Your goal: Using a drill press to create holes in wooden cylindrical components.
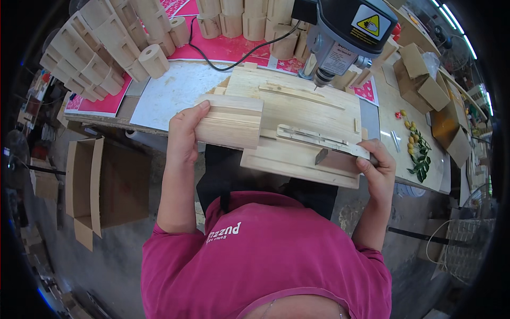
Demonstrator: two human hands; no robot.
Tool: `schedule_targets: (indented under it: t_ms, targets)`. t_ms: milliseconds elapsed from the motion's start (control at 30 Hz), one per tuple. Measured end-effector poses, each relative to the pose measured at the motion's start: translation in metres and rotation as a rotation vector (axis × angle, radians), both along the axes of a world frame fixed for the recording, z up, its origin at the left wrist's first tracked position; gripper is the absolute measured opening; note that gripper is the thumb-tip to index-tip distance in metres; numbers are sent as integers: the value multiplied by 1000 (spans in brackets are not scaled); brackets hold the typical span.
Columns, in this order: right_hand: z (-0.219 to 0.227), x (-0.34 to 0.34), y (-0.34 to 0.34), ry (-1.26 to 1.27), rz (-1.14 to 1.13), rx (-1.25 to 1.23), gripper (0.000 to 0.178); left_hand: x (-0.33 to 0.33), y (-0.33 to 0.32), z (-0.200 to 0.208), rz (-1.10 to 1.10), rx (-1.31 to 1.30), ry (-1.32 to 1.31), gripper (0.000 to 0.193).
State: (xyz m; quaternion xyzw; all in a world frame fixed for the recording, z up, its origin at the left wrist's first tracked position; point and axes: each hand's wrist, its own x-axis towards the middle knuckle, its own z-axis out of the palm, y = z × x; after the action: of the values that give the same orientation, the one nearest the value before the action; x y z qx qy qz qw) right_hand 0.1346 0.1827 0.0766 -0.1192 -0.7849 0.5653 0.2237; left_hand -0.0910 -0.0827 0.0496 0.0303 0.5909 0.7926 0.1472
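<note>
My left hand [185,132] is closed on the left end of a pale wooden block [231,127] with a groove along its upper part. The block's right end overlaps a wooden board [308,112]. My right hand [378,169] pinches the right end of a long, thin slotted strip [313,139]. That strip lies slanted over the board's near part, and a small dark piece [321,156] shows just below it. Whether the strip rests on the board or is lifted, I cannot tell. The bit of a drill press [332,58] points down over the board's far right.
Stacked wooden cylinders [95,53] stand at the far left, with more [228,21] behind the board. A black cable [228,68] crosses the table. Cardboard boxes [109,181] sit at left and at right. Small yellow fruits with leaves [417,151] lie on the right table.
</note>
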Motion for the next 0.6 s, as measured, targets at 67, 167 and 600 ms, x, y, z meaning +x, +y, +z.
schedule_targets:
  t_ms: [67,167,600]
  targets:
    - [-1,-4,1,74,-6,104,19,3,9,-1,-7,-19,-9,24]
    - [-12,-9,6,100,39,113,19,5,18,-5,-47,-36,-22,24]
    - [-29,9,23,29,27,-26,21,20,21,6,-209,-194,24,26]
